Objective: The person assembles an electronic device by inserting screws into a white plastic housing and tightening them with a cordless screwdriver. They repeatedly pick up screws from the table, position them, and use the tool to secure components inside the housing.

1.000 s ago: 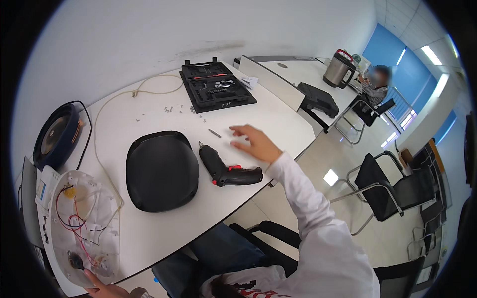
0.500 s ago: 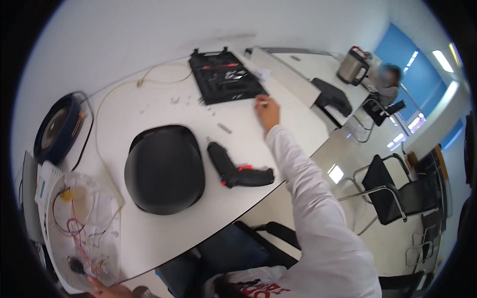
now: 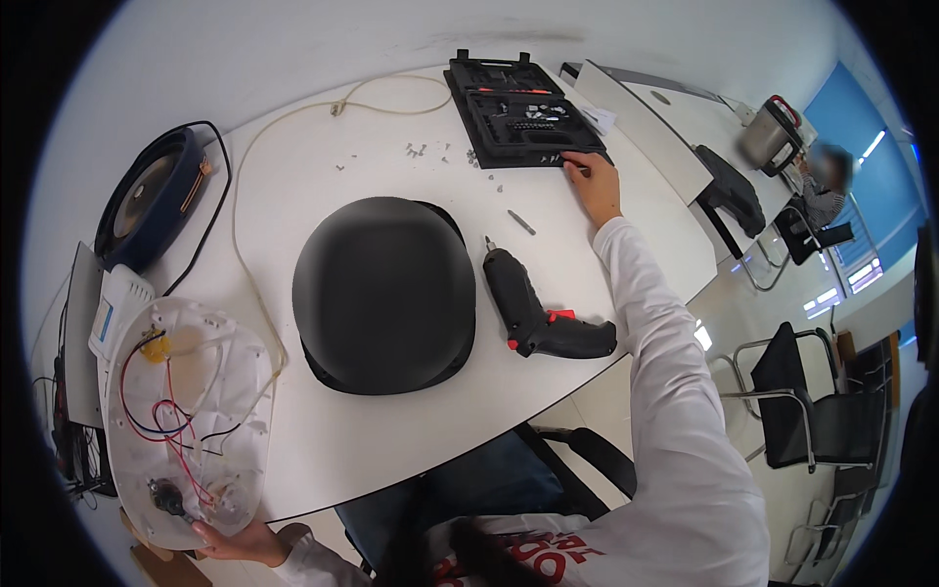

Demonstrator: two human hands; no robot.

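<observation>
My right hand (image 3: 593,184) reaches to the near right corner of an open black tool case (image 3: 518,157), fingers bent and pressed together at its edge. Whatever they pinch is too small to make out. At the lower left, my left hand (image 3: 240,541) grips the near end of a white plastic housing (image 3: 256,391), thumb on top. Inside the housing lie red, blue and black wires (image 3: 171,430) and a small dark motor-like part (image 3: 166,497). Between my arms a black rounded object (image 3: 384,293) sits on the table. Beside it lies a black cordless screwdriver (image 3: 523,308) with a red trigger.
Several small screws (image 3: 419,151) are scattered near the case, and a loose screwdriver bit (image 3: 521,222) lies below them. A beige cable (image 3: 256,264) crosses the white table. A dark blue round appliance part (image 3: 152,196) stands at the left. Another person (image 3: 825,191) sits far right.
The view has shifted, so the table things appear farther right and higher. My right hand stays at the case's corner. More of my left hand and the housing now shows.
</observation>
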